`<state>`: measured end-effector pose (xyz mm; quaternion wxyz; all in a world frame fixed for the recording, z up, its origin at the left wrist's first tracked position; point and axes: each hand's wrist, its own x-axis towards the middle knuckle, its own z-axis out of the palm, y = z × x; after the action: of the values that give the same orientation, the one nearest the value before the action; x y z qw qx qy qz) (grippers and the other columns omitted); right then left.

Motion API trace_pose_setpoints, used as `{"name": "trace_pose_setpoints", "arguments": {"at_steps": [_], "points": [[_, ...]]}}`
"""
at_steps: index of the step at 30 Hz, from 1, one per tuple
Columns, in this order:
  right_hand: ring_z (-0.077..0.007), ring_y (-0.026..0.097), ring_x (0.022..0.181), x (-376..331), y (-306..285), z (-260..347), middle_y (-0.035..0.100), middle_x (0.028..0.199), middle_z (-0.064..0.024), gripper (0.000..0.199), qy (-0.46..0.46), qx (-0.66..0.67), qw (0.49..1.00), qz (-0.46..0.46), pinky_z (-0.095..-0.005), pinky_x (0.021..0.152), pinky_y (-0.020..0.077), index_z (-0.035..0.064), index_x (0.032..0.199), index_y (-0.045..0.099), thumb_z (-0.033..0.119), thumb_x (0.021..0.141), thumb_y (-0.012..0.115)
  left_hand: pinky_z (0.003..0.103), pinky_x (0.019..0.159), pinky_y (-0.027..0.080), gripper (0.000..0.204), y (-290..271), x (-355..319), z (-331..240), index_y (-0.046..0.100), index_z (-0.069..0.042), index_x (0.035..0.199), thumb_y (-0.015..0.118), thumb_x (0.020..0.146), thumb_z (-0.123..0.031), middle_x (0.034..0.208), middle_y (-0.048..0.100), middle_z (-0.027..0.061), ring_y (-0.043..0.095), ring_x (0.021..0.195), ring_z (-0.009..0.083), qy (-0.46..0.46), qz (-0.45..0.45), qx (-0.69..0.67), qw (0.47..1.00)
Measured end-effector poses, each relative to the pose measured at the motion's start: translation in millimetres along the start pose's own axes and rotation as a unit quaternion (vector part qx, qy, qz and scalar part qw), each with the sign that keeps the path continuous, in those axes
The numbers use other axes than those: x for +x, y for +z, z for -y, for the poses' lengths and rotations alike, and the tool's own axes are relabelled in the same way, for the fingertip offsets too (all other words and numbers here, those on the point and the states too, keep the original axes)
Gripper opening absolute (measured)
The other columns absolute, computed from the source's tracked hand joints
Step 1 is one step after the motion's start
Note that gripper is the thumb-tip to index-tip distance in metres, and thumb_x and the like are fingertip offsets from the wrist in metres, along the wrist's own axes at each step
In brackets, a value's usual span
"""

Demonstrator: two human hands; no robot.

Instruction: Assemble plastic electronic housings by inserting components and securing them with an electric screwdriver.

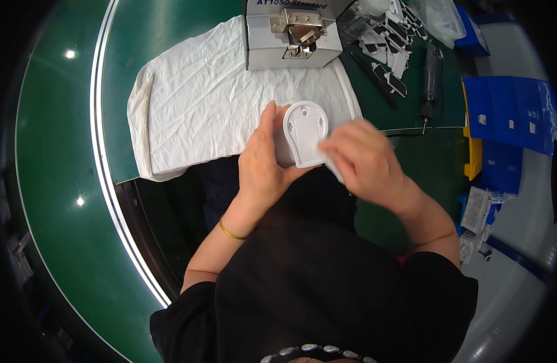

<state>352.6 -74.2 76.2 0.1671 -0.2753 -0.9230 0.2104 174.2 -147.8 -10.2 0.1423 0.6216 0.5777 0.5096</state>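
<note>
My left hand (259,172) is wrapped around a white plastic housing (307,138), round at its far end and narrower toward me. Its flat face, with a recessed panel and small holes, is turned up. At the housing's right edge my right hand (369,162) is closed and a little blurred by motion. A thin white piece, looking like a wiping cloth (335,170), sticks out below its fingers. The part inside the fist is hidden.
A white cloth (200,100) covers part of the green table (124,91). Beyond it stands a box (263,57) with a metal fixture (299,33) against it. Small black-and-white parts (390,45), a black pen-like tool (375,80) and a power screwdriver (431,81) lie right; blue bins (508,112) farther right.
</note>
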Motion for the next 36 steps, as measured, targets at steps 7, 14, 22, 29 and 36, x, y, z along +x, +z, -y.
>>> {"name": "trace_pose_setpoints", "arguments": {"at_steps": [7,14,22,29,36], "points": [[-0.0261,0.058,0.077,6.4,-3.3,10.4,0.062,0.083,-0.0068,0.015,-0.011,0.083,0.996,0.035,-0.0367,0.068,0.0467,0.0047,0.090,0.071,0.000,0.076,0.073,0.037,0.089,0.055,0.108,3.2,-1.4,2.0,0.029,0.005,0.148,0.091,0.062,-0.017,0.129,0.063,0.0172,0.066,0.109,0.0325,-0.004,-0.008,0.002,1.000],[-0.0245,0.058,0.077,-2.4,18.1,15.1,0.062,0.086,-0.0056,0.023,-0.095,0.019,0.995,-0.006,-0.0365,0.068,0.0478,0.0044,0.094,0.070,-0.002,0.072,0.072,0.037,0.088,0.055,0.108,5.0,-6.5,4.2,0.030,0.006,0.147,0.092,0.062,-0.017,0.127,0.063,0.0172,0.066,0.108,0.0317,-0.014,-0.013,-0.010,1.000],[-0.0269,0.058,0.076,-18.5,13.0,6.4,0.061,0.085,-0.0082,0.027,-0.065,0.010,0.997,-0.033,-0.0361,0.067,0.0488,0.0029,0.095,0.070,-0.007,0.069,0.073,0.039,0.092,0.055,0.113,3.0,-5.1,3.5,0.030,0.003,0.146,0.095,0.058,-0.023,0.134,0.059,0.0185,0.064,0.116,0.0334,-0.029,0.005,-0.006,1.000],[-0.0291,0.059,0.078,20.3,11.3,-36.5,0.064,0.086,-0.0102,0.016,-0.043,-0.021,0.990,-0.133,-0.0372,0.068,0.0485,0.0026,0.091,0.069,-0.004,0.077,0.069,0.037,0.090,0.055,0.110,1.9,-1.6,-0.4,0.031,0.005,0.147,0.094,0.060,-0.018,0.127,0.063,0.0186,0.066,0.110,0.0332,-0.010,-0.002,0.011,1.000],[-0.0285,0.060,0.078,-10.7,15.5,-12.8,0.064,0.085,-0.0116,0.014,-0.027,0.024,0.995,-0.098,-0.0374,0.070,0.0491,0.0010,0.092,0.069,-0.003,0.078,0.070,0.038,0.089,0.055,0.112,2.3,-3.4,2.1,0.029,0.005,0.148,0.094,0.060,-0.021,0.127,0.063,0.0189,0.065,0.110,0.0336,-0.010,0.004,-0.006,1.000]]}}
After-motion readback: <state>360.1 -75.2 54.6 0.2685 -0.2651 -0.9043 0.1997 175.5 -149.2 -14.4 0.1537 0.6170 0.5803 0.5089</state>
